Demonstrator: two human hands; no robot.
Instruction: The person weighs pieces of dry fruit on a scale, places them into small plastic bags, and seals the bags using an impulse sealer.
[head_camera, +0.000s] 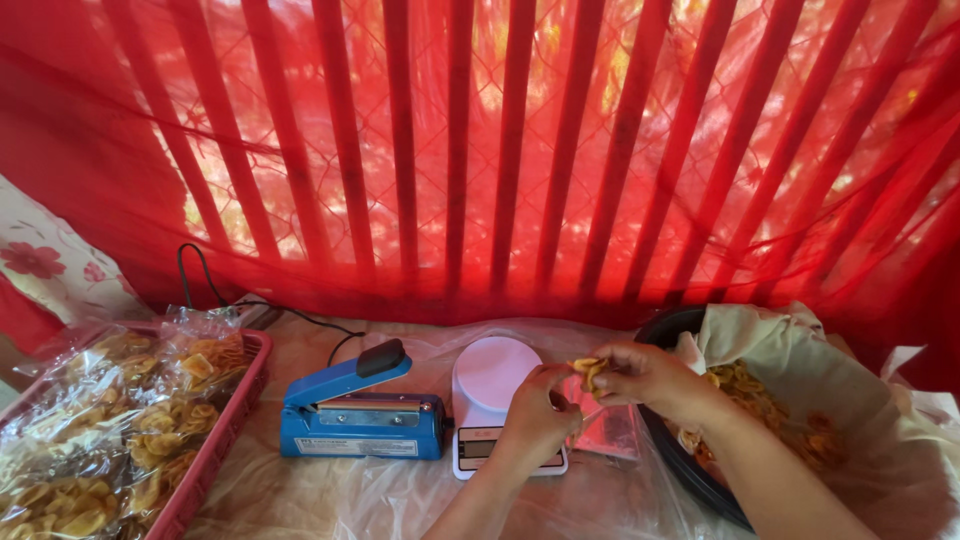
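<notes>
My right hand (640, 378) holds a few yellow chips (588, 370) pinched in its fingers over a clear plastic bag (607, 430). My left hand (535, 420) grips the mouth of that bag, just in front of a small white kitchen scale (490, 385). To the right stands a large dark bowl (668, 440) lined with a pale cloth and filled with more chips (752, 392).
A blue heat sealer (358, 410) with a black handle stands left of the scale, its black cord running back to the wall. A pink tray (225, 425) of filled clear chip bags sits at the left. A clear plastic sheet covers the table. Red curtain and bars behind.
</notes>
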